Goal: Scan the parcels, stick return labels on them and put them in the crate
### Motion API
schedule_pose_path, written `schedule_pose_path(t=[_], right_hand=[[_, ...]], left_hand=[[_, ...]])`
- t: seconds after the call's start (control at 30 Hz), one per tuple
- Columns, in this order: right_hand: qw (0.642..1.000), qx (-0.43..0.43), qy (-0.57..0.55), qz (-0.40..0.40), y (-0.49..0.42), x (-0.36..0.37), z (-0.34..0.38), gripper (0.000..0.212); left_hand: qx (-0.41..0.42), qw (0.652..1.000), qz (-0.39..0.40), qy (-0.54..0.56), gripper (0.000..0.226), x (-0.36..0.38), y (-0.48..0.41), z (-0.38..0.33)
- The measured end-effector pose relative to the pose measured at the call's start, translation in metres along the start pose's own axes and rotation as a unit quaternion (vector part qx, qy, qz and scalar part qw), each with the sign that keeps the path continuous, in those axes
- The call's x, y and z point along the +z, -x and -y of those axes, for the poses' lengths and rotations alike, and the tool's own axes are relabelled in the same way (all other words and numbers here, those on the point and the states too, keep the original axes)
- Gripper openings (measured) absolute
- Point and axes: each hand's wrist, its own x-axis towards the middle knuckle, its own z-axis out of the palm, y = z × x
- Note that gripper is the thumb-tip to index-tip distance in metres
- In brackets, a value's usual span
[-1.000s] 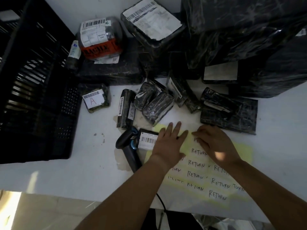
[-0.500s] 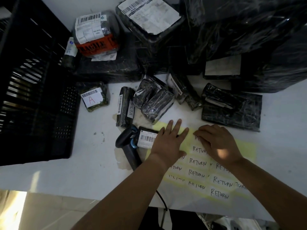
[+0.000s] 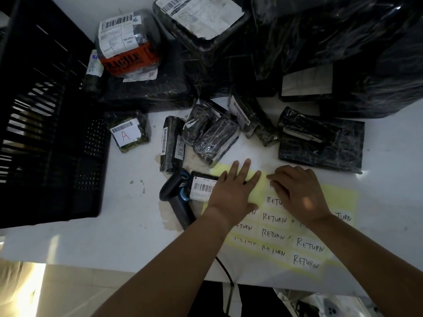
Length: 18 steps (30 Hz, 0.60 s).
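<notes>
Both hands are staying put on the label sheet (image 3: 343, 197): left hand (image 3: 231, 193) is pressing flat, fingers straight; right hand (image 3: 299, 195) is curling its fingers at the sheet's far edge, pinch unclear.

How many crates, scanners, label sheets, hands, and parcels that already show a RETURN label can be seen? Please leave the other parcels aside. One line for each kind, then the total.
Crate: 1
Barcode scanner: 1
Label sheet: 1
Parcel showing a RETURN label: 1
Hands: 2, left hand and right hand
Total: 6
</notes>
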Motion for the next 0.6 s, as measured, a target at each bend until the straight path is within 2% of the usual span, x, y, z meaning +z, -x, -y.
schedule_pose_path(t=[0.6], right_hand=[[1.0,-0.001,-0.013,-0.002,0.0005,-0.0001,0.0003,0.016]], left_hand=[[-0.002,1.0,0.004,-0.008,0.086,0.0002,-0.0002,0.0005]])
